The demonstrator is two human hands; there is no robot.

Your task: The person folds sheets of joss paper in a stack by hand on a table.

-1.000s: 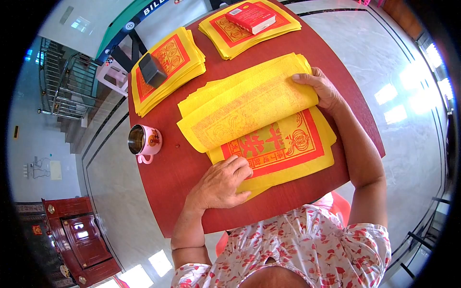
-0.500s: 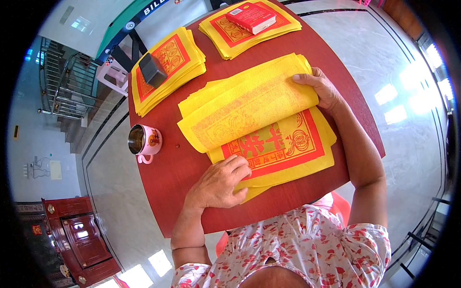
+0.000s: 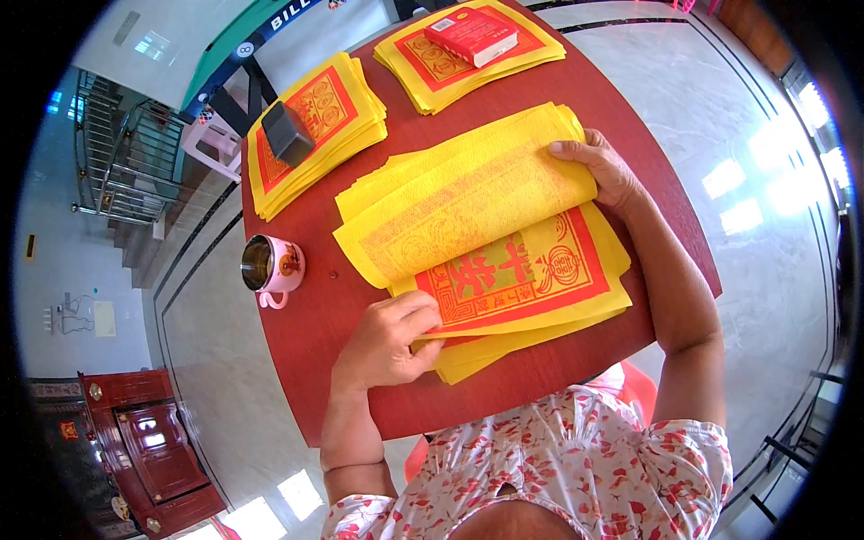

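A stack of yellow paper sheets with red and gold print point(image 3: 513, 286) lies in front of me on the table. My right hand point(image 3: 607, 171) grips the right end of several folded-back sheets point(image 3: 477, 202), thumb on top, so their pale undersides show. At the near left corner of the stack, my left hand point(image 3: 389, 340) pinches the edge of the top printed sheet between thumb and fingers. That sheet's near edge is raised a little, and another red-printed sheet shows beneath it.
On the dark red table point(image 3: 315, 360) stand a pink mug point(image 3: 286, 261) at left, a paper stack under a dark grey block point(image 3: 286, 135), and another stack bearing a red book point(image 3: 470, 36). A pink stool point(image 3: 211, 144) is beyond the left edge.
My left hand has drawn back slightly to the left and lifted the near edge of the top printed sheet. My right hand stays in place with the folded-back sheets.
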